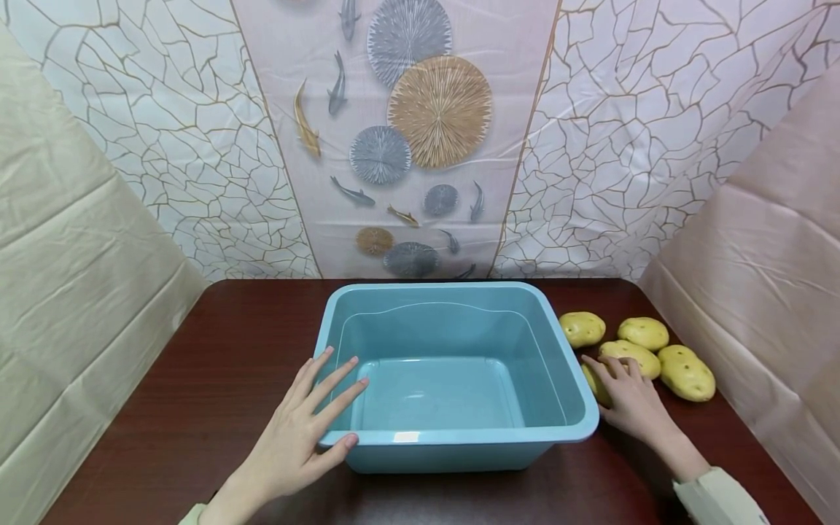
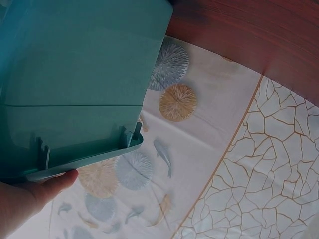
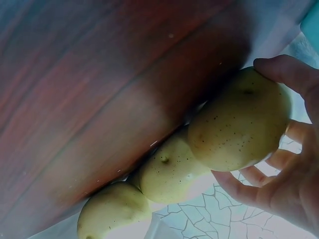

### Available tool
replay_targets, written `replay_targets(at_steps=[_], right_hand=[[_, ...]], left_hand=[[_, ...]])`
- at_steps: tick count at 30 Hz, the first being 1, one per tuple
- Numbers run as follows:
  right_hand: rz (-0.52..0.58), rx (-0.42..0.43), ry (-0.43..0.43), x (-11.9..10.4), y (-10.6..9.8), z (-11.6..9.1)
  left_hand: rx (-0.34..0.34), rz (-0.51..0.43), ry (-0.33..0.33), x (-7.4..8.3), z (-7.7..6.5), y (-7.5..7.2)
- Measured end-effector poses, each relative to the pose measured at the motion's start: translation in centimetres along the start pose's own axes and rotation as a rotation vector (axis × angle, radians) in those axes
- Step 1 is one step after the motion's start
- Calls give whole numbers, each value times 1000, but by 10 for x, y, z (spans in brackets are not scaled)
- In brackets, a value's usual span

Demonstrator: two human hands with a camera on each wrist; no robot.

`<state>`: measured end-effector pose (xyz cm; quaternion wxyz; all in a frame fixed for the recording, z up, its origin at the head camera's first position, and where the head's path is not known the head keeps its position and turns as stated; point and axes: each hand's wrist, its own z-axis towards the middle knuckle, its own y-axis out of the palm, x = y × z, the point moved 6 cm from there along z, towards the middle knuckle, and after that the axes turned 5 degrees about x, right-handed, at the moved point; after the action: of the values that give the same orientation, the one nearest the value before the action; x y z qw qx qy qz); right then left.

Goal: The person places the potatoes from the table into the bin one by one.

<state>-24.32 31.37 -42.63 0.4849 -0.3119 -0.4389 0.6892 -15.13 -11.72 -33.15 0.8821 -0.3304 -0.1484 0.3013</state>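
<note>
A light blue plastic basin (image 1: 459, 436) stands on the table, its inside bare. My left hand (image 1: 295, 430) lies over the basin's front left corner with spread, straight fingers across the rim; in the left wrist view its thumb (image 2: 62, 183) is at the rim's edge. Beyond the basin's right side, my right hand (image 1: 631, 408) grips a yellow potato (image 1: 596, 385). The right wrist view has thumb and fingers around this potato (image 3: 241, 122), low over the table, with other potatoes close behind it.
More potatoes lie right of the basin: one at the back (image 1: 582, 329), one behind (image 1: 643, 333), one by the right fingers (image 1: 630, 357) and one farthest right (image 1: 687, 372). The dark red-brown table (image 1: 216, 379) meets a patterned cloth (image 1: 230, 204) at the back and pale cloth at both sides.
</note>
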Motion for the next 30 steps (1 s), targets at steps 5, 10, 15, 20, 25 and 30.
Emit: replay_targets(at_steps=[5, 10, 15, 20, 25, 30], right_hand=[[0, -14, -2, -1, 0, 0], [-6, -23, 0, -1, -1, 1], [-20, -30, 5, 0, -2, 2], [-32, -26, 4, 1, -4, 3], [-35, -8, -4, 2, -9, 4], [-35, 3, -9, 2, -15, 5]], left_hand=[[2, -4, 0, 0, 0, 0], [7, -3, 4, 0, 0, 0], [10, -1, 4, 0, 0, 0], [10, -4, 5, 0, 0, 0], [12, -2, 4, 0, 0, 0], [16, -3, 6, 0, 1, 0]])
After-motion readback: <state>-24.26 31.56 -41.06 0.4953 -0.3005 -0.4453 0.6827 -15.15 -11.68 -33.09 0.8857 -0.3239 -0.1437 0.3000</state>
